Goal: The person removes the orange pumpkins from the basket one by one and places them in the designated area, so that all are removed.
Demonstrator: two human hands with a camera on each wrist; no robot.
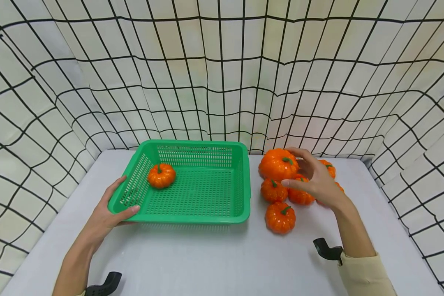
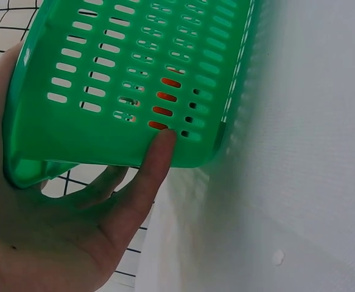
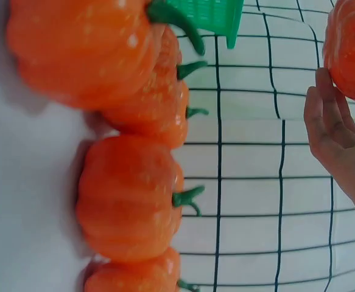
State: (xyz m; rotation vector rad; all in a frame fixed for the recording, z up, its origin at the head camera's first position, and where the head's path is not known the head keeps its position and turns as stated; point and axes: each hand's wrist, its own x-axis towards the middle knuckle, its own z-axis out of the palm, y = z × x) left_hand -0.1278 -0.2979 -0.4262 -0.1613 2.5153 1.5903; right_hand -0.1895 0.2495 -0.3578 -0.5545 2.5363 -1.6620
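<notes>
My left hand (image 1: 106, 210) grips the left end of a green plastic basket (image 1: 196, 220), its thumb by the near corner. Close up in the left wrist view, a finger lies along the basket's slotted wall (image 2: 119, 79). Inside the basket, toward its left, sits a small orange pumpkin (image 1: 161, 176). To the right of the basket my right hand (image 1: 322, 183) holds a larger-looking orange pumpkin (image 1: 277, 164) from its right side. The right wrist view has this held pumpkin (image 3: 352, 52) raised above the others, with fingers spread against it.
Several more orange pumpkins with green stems stand on the white table (image 1: 192, 259) under and around my right hand, including a near one (image 1: 280, 218) and a far-right one (image 1: 328, 168). White walls with black netting (image 1: 222, 74) enclose the table's back and sides.
</notes>
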